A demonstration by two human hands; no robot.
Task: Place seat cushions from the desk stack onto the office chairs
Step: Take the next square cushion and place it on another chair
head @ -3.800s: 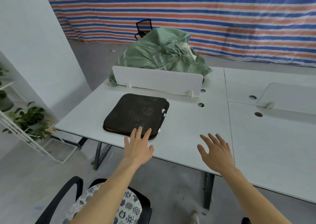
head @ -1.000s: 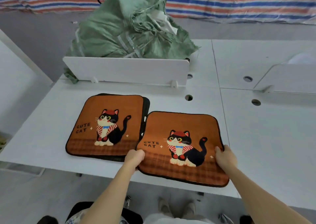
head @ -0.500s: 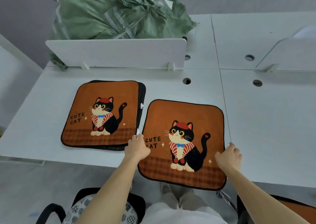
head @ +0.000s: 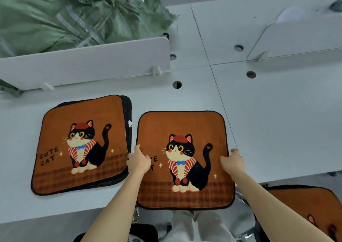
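Observation:
An orange seat cushion (head: 183,130) with a black cat print lies face up, its near edge hanging over the front of the white desk (head: 277,121). My left hand (head: 138,161) grips its left edge and my right hand (head: 233,161) grips its right edge. To the left, the cushion stack (head: 81,143) rests on the desk, its top cushion showing the same cat and the words CUTE CAT, with dark cushions beneath. At the lower right, another orange cushion (head: 303,206) lies on a chair seat.
A white divider panel (head: 88,64) stands behind the stack, with a big green sack (head: 77,14) beyond it. A second divider (head: 303,38) stands at the right. Cable holes (head: 177,84) dot the desk. A chair seat (head: 137,234) shows below, beside my legs.
The cushion in my hands has slid nearer to me, its front edge now further past the desk edge. Earlier the stack showed a dark underside on top.

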